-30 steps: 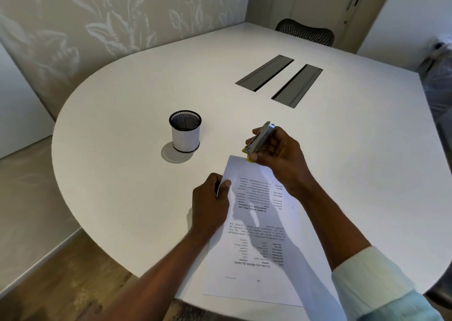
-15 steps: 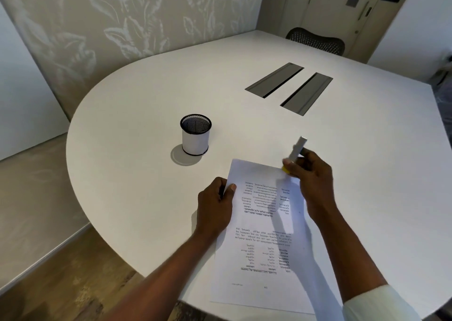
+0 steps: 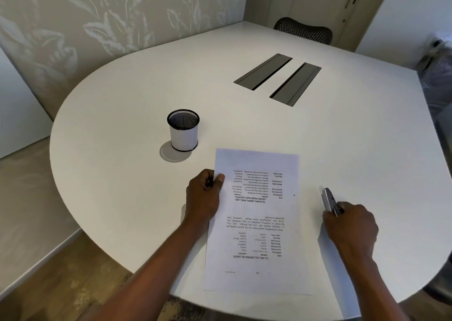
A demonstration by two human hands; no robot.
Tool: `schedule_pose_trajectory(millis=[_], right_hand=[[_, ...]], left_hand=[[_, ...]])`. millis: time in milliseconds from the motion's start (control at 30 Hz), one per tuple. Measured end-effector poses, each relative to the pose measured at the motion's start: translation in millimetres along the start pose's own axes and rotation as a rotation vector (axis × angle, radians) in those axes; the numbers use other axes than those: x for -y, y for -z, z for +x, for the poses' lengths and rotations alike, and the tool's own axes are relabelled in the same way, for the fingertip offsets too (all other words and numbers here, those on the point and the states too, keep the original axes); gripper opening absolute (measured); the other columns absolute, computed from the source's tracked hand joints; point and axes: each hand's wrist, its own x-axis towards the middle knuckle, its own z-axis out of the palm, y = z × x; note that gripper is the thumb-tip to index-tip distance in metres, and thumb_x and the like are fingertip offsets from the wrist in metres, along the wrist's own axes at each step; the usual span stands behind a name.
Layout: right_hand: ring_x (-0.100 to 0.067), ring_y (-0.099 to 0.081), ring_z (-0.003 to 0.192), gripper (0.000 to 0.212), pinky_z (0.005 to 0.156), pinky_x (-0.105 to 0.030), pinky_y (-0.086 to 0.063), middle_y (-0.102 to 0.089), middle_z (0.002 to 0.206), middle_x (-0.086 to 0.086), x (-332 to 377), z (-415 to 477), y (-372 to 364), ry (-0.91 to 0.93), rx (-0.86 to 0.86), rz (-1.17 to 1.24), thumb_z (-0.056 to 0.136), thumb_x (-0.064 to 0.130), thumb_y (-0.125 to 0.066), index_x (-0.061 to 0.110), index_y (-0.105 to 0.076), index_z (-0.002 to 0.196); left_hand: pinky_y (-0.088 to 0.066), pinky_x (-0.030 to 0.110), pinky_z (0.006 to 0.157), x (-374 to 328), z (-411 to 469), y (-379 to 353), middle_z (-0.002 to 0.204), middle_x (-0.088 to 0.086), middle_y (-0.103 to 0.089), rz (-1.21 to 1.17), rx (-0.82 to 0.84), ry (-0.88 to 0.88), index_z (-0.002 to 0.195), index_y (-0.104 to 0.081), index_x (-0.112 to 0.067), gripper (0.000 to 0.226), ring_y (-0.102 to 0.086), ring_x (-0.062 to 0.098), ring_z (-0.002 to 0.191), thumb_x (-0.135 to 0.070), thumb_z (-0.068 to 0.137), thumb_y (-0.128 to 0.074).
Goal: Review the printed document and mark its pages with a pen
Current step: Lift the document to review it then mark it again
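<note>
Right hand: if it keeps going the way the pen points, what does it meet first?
Probably nothing close. The right hand holds the pen right of the document, aimed away and slightly left over bare table. The cable slots lie far ahead, roughly on that line; the exact heading is uncertain.

A: What is the bench [image 3: 342, 137] made of?
B: Hard to say; its white top looks smooth and matt, with only a soft sheen. The two cable hatches [image 3: 277, 78] set in it look like dull grey brushed metal.
A: And the pen cup [image 3: 183, 131]?
B: Black wire mesh inside and at the rim, with a smooth white outer wall.
A: The document [image 3: 256, 223]?
B: Plain matt white paper, printed in black.
A: The thing in the right hand [image 3: 351, 227]?
B: A grey highlighter [image 3: 329, 201], slightly glossy, perhaps plastic.
A: The floor [image 3: 44, 259]?
B: Wood-look planks, matt.
</note>
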Motion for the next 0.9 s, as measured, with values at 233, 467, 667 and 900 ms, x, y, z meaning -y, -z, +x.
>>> schedule_pose_trajectory(millis=[233,467,667,900], right_hand=[[-0.048,-0.066,0.094,0.022,0.087,-0.052,-0.058,-0.069,0.095,-0.025,-7,-6,3,-0.046,0.009,-0.062,0.092,0.028,-0.074,0.006,-0.075,0.088],[0.005,-0.075,0.097,0.05,0.085,-0.025,-0.056,-0.08,0.103,0.015,35,-24,22,0.064,0.155,0.809,0.097,0.05,-0.071,0.025,-0.065,0.14],[-0.017,-0.083,0.093,0.022,0.075,-0.032,-0.067,-0.086,0.106,0.007,77,-28,30,0.142,0.184,1.113,0.092,0.012,-0.083,0.014,-0.078,0.114],[-0.005,-0.08,0.087,0.021,0.07,-0.019,-0.062,-0.084,0.109,0.016,94,-12,49,0.314,0.083,1.18,0.094,0.012,-0.082,0.03,-0.079,0.105]], left_hand=[[-0.029,0.038,0.07,-6,-3,0,0.069,0.002,-0.037,-0.018,0.003,-0.08,0.076,-0.04,-0.006,0.043,-0.031,0.021,0.071,-0.022,0.104,-0.068],[-0.042,0.03,0.062,-46,-18,-7,0.076,0.006,-0.067,0.072,-0.002,-0.383,0.086,-0.059,-0.01,0.028,-0.048,0.01,0.065,-0.029,0.106,-0.063],[-0.043,0.017,0.058,-100,-30,-19,0.076,-0.02,-0.067,0.027,-0.093,-0.544,0.088,-0.057,-0.017,0.022,-0.055,0.002,0.063,-0.026,0.107,-0.062],[-0.054,0.024,0.069,-124,-33,-22,0.089,-0.024,-0.073,-0.086,-0.136,-0.636,0.101,-0.062,-0.012,0.019,-0.066,0.002,0.077,-0.029,0.108,-0.06]])
